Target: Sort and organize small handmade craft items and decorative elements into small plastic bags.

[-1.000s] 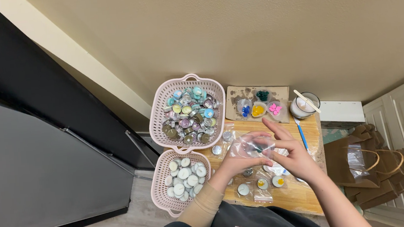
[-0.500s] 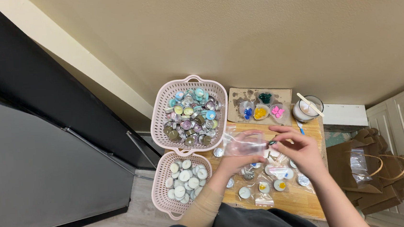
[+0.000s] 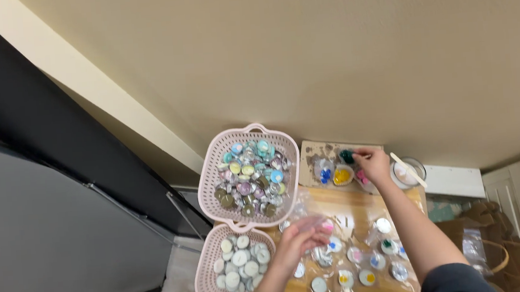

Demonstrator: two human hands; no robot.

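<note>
My left hand (image 3: pixel 300 243) holds a small clear plastic bag (image 3: pixel 313 224) above the wooden table (image 3: pixel 357 203), beside the lower pink basket (image 3: pixel 212 284) of plain white tealight candles. My right hand (image 3: pixel 374 164) is stretched to the far side of the table, fingers pinched over small cups of coloured material: a dark green one (image 3: pixel 347 156), a yellow one (image 3: pixel 342 175) and a blue one (image 3: pixel 325 173). What the fingers hold is too small to make out. Several bagged tealights (image 3: pixel 357 267) with coloured tops lie on the table near me.
An upper pink basket (image 3: pixel 212 168) holds several coloured, bagged tealights. A round jar with a white stick (image 3: pixel 408 171) stands at the back right. Brown paper bags (image 3: pixel 497 251) sit right of the table. A beige wall rises behind; dark cabinets stand left.
My right hand has left the bag and reached away to the coloured cups at the back. My left hand has stayed low with the clear bag.
</note>
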